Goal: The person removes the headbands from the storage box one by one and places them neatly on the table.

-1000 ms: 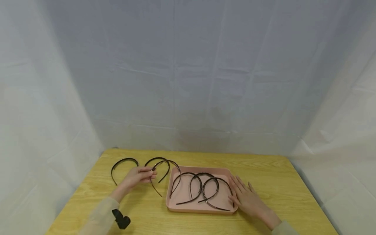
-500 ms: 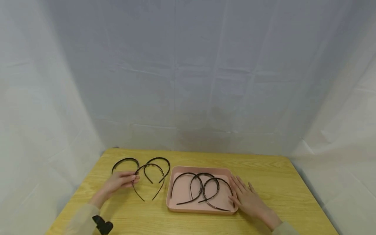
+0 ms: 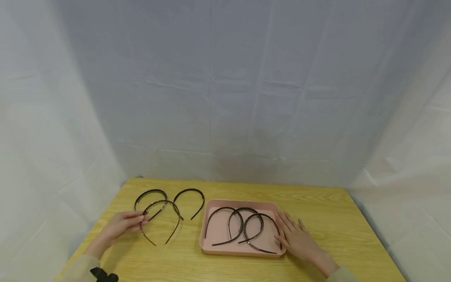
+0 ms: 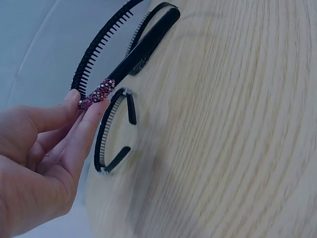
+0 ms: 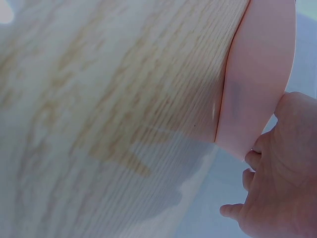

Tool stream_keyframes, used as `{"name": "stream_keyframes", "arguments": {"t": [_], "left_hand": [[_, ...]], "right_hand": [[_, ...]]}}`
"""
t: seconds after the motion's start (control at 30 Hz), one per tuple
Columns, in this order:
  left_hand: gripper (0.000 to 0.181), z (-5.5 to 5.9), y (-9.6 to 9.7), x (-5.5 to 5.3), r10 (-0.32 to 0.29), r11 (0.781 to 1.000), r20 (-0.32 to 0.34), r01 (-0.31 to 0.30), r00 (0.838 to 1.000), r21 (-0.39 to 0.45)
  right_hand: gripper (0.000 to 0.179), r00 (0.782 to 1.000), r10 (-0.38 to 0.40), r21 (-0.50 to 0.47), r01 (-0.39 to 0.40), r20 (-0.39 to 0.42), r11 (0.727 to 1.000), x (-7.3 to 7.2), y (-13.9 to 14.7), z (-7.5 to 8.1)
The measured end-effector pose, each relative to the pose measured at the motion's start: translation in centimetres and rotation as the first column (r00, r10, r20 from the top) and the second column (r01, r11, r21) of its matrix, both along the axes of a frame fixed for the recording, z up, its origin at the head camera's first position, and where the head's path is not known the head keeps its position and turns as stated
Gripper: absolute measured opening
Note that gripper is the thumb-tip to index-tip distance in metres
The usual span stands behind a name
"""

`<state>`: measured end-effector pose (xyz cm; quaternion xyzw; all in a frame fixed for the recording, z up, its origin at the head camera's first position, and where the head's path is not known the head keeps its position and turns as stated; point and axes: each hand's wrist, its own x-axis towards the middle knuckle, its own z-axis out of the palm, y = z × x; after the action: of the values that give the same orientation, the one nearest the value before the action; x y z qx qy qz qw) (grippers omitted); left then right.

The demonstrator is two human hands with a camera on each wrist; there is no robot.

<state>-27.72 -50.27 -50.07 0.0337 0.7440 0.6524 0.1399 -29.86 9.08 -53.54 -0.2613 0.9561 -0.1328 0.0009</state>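
Observation:
My left hand (image 3: 121, 226) pinches a black toothed headband (image 3: 172, 204) by one side, near a patch of pink and silver stones (image 4: 99, 94) that shows in the left wrist view. The held headband's tips point toward the table's front. Behind it two more headbands lie on the table, one at the left (image 3: 151, 191) and one to its right (image 3: 190, 190); the held one overlaps both in the head view. My right hand (image 3: 299, 241) rests with fingers extended against the right rim of a pink tray (image 3: 243, 252). Inside the tray lie three overlapping black headbands (image 3: 225, 209).
The wooden table (image 3: 317, 203) is enclosed by a grey-white sheet (image 3: 225, 117) at the back and sides. A black device (image 3: 103, 275) is strapped at the left wrist. The tray's pink side wall (image 5: 252, 69) stands on the tabletop beside the right hand.
My left hand has carried the headband leftward from over the tray's left edge to in front of the two headbands on the table. The right hand and the tray stay put.

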Motion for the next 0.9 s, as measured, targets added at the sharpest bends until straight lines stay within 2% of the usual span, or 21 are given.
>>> {"name": "stream_keyframes", "arguments": {"t": [0.23, 0.43, 0.63, 0.73, 0.9], "left_hand": [[0.062, -0.7, -2.5, 0.9, -0.034, 0.999, 0.019, 0.033, 0.999, 0.042], [0.061, -1.0, -4.4, 1.7, -0.044, 0.998, 0.078, 0.041, 0.996, 0.039], [0.053, -1.6, -5.4, 2.5, -0.07, 0.995, 0.119, 0.062, 0.99, 0.074], [0.053, -2.0, -5.7, 2.8, -0.087, 0.995, 0.124, 0.082, 0.988, 0.05], [0.05, -2.1, -6.2, 3.3, -0.081, 0.997, 0.145, 0.079, 0.986, 0.021]], "right_hand": [[0.066, 1.0, 0.002, -0.004, -0.002, -0.002, 1.0, 0.0, 0.0, 0.1], [0.065, 0.996, 0.029, -0.075, -0.036, -0.089, 0.997, -0.3, 0.4, -1.2], [0.066, 0.991, 0.008, -0.066, -0.017, -0.137, 0.998, -0.8, 0.8, -2.3], [0.067, 0.991, -0.002, -0.05, -0.005, -0.131, 0.999, -0.9, 0.8, -2.3], [0.066, 0.992, 0.009, -0.058, -0.016, -0.124, 0.998, -0.7, 0.7, -2.1]]}}
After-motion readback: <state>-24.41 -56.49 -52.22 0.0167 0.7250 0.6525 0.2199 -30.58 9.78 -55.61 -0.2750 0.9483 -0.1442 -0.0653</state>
